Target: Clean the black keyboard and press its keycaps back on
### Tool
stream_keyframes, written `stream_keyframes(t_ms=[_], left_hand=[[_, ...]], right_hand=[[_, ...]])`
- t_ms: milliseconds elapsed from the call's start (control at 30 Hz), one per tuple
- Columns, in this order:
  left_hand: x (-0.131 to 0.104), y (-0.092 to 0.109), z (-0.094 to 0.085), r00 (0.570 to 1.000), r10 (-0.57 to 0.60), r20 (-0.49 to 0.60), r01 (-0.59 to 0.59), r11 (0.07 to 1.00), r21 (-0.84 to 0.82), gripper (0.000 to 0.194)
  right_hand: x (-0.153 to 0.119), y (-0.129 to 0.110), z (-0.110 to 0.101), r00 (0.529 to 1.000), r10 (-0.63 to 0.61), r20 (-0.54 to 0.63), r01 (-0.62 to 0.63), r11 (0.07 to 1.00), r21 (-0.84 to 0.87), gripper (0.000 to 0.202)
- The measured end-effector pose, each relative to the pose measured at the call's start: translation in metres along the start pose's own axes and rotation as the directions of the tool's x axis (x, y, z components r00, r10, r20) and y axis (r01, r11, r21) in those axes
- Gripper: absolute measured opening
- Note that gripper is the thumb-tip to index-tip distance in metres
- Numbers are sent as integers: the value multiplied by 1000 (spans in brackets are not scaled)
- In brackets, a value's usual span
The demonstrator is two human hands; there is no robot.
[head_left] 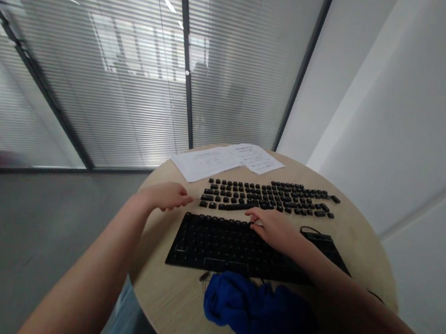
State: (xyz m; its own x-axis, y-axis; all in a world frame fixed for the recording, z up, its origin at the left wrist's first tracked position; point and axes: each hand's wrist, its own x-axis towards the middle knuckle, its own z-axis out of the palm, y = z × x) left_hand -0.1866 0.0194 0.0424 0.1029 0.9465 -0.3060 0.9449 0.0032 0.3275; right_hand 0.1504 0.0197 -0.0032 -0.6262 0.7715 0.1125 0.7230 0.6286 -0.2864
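Note:
A black keyboard [215,246] lies across the round table, most of its bed bare of caps, with a row of keycaps [215,219] along its back edge. Behind it, loose black keycaps [244,195] are laid out in rows, among them a long space bar cap [238,206]. My right hand [270,226] is over the keyboard's back row, thumb and fingers close together in a pinch; what they hold, if anything, is hidden. My left hand [167,197] hovers left of the loose keycaps, fingers loosely bent and apart, holding nothing visible.
A crumpled blue cloth [244,308] lies in front of the keyboard, beside a small wire-like tool [205,276]. Printed sheets [211,162] lie at the table's back edge. A black cable [374,296] runs at the right. Glass partitions and a white wall stand behind.

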Motion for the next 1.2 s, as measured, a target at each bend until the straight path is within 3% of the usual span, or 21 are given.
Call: stream_keyframes(t_ms=[67, 233, 433, 633, 833, 933, 1033, 1133, 1200], left_hand=[[5, -17, 11, 995, 6, 99, 16, 977, -214, 46], [9, -36, 37, 985, 139, 102, -71, 867, -492, 48], [11, -40, 41, 936, 281, 211, -118, 816, -565, 52], [13, -43, 42, 922, 331, 200, -153, 788, -596, 58], [16, -42, 45, 941, 300, 156, -160, 802, -576, 58], [18, -44, 47, 940, 312, 137, -187, 808, -559, 54], [16, -46, 53, 949, 303, 84, -214, 818, -533, 51], [12, -43, 58, 966, 259, -30, -241, 846, -476, 49], [9, -39, 60, 952, 263, -156, -304, 868, -392, 43]], right_hand=[[0, 0, 0, 1000, 17, -1, -18, 1000, -16, 34], [-1, -3, -1, 1000, 28, 8, -28, 999, -35, 34], [-1, -9, -4, 1000, 17, 15, -15, 996, -93, 38], [0, -5, 2, 1000, -13, 0, 13, 993, -119, 39], [-1, 8, 1, 998, 44, -35, -37, 983, 180, 36], [3, 21, -11, 989, 60, -137, -28, 973, 229, 32], [17, 45, -32, 964, 78, -254, -38, 986, 161, 28], [43, 80, -51, 950, 162, -266, -162, 987, 20, 26], [64, 105, -57, 942, 224, -250, -247, 967, -68, 25]])
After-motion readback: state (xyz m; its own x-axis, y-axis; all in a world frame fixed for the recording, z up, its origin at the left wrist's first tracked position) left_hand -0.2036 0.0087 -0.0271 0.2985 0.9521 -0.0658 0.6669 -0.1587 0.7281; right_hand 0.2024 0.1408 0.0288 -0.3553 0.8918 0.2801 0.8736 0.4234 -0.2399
